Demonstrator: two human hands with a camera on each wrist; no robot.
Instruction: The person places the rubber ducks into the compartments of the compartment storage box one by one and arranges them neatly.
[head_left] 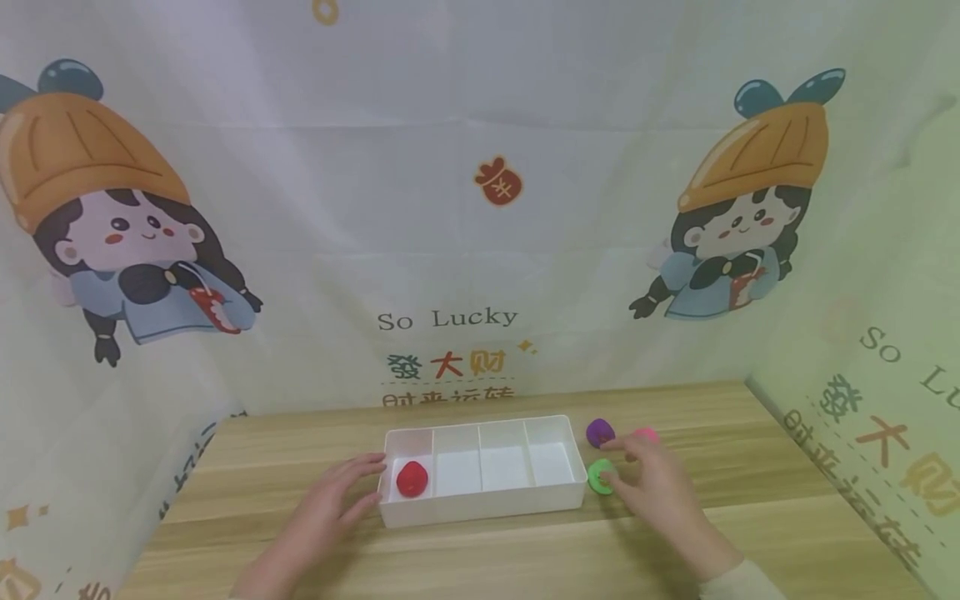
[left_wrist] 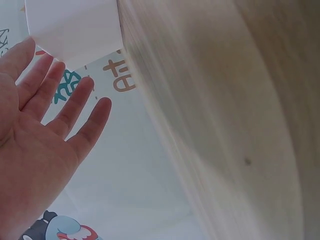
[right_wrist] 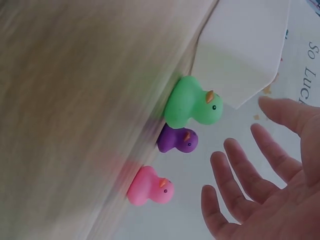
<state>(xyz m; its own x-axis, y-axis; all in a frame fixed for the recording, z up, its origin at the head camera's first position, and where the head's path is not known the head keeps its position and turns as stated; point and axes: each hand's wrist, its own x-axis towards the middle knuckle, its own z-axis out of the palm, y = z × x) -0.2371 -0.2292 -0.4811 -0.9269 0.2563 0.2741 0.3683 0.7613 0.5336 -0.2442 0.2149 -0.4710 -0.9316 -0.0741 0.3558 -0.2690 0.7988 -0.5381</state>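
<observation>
A white box (head_left: 480, 505) with a row of compartments stands on the table, a red rubber duck (head_left: 412, 479) in its leftmost one. My left hand (head_left: 337, 497) is at the box's left end, fingers extended, with fingertips right at the wall. Over the ducks right of the box hovers my right hand (head_left: 660, 485), its fingers spread and holding nothing. Closest to it is a green rubber duck (right_wrist: 192, 104), beside the box's right end. Behind that sits a purple duck (right_wrist: 177, 139), and a pink duck (right_wrist: 150, 186) stands farther right, partly hidden by the hand in the head view.
The wooden table (head_left: 300, 450) carries the box and ducks. A pale cloth (head_left: 570, 275) printed with cartoon figures and lettering hangs behind the table and along both sides.
</observation>
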